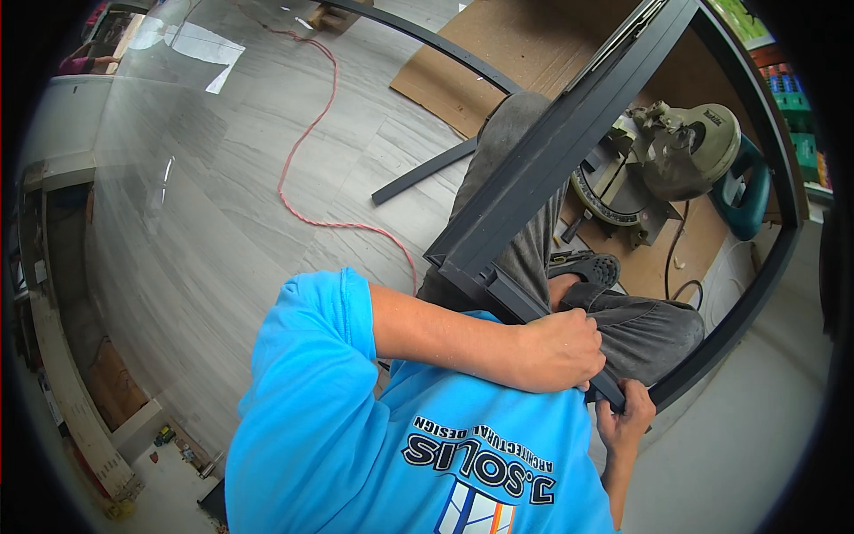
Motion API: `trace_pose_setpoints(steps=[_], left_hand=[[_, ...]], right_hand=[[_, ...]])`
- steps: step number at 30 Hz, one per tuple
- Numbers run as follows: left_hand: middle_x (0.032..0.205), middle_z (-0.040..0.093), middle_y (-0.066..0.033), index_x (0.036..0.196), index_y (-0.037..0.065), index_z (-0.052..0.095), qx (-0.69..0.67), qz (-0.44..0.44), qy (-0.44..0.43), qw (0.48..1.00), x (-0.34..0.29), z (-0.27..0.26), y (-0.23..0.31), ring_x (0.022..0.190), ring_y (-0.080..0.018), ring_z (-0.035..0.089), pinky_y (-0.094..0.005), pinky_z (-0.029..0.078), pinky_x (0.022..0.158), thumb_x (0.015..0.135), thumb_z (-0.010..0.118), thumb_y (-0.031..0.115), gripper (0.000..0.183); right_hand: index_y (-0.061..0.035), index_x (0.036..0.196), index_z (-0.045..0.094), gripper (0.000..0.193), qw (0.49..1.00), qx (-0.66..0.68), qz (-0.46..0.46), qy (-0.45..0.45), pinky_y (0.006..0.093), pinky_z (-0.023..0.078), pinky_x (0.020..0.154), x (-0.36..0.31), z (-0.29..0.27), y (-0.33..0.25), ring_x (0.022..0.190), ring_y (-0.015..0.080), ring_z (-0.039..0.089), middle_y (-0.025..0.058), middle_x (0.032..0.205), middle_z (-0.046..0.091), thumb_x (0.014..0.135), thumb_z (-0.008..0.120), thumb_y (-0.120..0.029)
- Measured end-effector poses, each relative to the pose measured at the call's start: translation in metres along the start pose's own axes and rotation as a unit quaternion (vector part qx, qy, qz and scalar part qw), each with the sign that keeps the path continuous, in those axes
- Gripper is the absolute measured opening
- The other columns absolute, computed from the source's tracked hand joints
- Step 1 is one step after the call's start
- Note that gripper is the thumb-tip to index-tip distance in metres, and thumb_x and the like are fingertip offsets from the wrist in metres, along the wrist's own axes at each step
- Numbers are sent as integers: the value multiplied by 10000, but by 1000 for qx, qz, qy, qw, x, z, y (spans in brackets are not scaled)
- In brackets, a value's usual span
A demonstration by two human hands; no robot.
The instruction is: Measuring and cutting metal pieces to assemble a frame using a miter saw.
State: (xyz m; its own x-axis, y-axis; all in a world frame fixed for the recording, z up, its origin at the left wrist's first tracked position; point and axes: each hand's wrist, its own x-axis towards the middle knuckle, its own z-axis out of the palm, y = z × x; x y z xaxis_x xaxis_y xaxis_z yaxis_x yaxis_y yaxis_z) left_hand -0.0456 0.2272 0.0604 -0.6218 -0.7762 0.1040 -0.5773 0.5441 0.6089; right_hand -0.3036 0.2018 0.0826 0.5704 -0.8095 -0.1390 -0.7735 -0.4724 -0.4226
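Observation:
A large dark grey metal frame (560, 160), like a window or door frame, rests across my lap. Its long rail runs up to the far right, and a short side (520, 301) lies close to my body. My left hand (560, 350) is closed over this short side, its forearm crossing in front of my shirt. At the corner nearest my right side, my right hand (627, 414) has its fingers wrapped round the end of the same side. The fingertips of both hands are partly hidden, so any small thing under them does not show.
Beyond the frame's opening, a miter saw (689, 151) stands by cardboard, with a teal handle (747, 191) beside it. A loose dark bar (422, 171) lies on the grey tile floor. A red twisted cord (307, 218) winds across the tiles. Cardboard (445, 89) lies at the far side.

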Motion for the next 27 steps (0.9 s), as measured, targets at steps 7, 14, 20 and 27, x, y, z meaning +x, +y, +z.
trace_pose_setpoints(steps=[7, 14, 20, 27], left_hand=[[802, 610, -94, 874, 18, 627, -15, -15, -4, 1000, -9, -13, -8, 824, -231, 588, -351, 452, 729, 899, 601, 393, 377], [834, 552, -116, 1145, 22, 622, -11, -74, -130, 989, 19, -37, -1, 801, -264, 541, -386, 438, 718, 865, 662, 381, 456], [898, 534, -147, 1226, 0, 585, -8, -127, -239, 963, 30, -45, 10, 847, -303, 530, -409, 454, 737, 861, 670, 338, 505], [925, 528, -172, 1242, -20, 568, -2, -158, -288, 945, 34, -43, 10, 855, -326, 533, -410, 459, 744, 894, 623, 390, 541]], right_hand=[[-2, 767, 587, 292, 1000, -19, 24, -3, 377, 460, 576, 5, -2, -8, 624, 309, 577, 138, 697, 580, 581, 708, -190], [-73, 742, 566, 359, 999, 12, -30, 25, 378, 481, 571, 10, -2, 12, 624, 256, 595, 63, 664, 564, 631, 754, -357], [-39, 793, 599, 428, 999, 28, -19, 8, 357, 529, 617, -4, 3, 14, 679, 254, 639, 81, 722, 618, 707, 751, -429], [-7, 765, 624, 360, 998, 49, -38, 28, 323, 519, 583, -7, 10, 18, 670, 229, 638, 105, 708, 629, 693, 727, -345]])
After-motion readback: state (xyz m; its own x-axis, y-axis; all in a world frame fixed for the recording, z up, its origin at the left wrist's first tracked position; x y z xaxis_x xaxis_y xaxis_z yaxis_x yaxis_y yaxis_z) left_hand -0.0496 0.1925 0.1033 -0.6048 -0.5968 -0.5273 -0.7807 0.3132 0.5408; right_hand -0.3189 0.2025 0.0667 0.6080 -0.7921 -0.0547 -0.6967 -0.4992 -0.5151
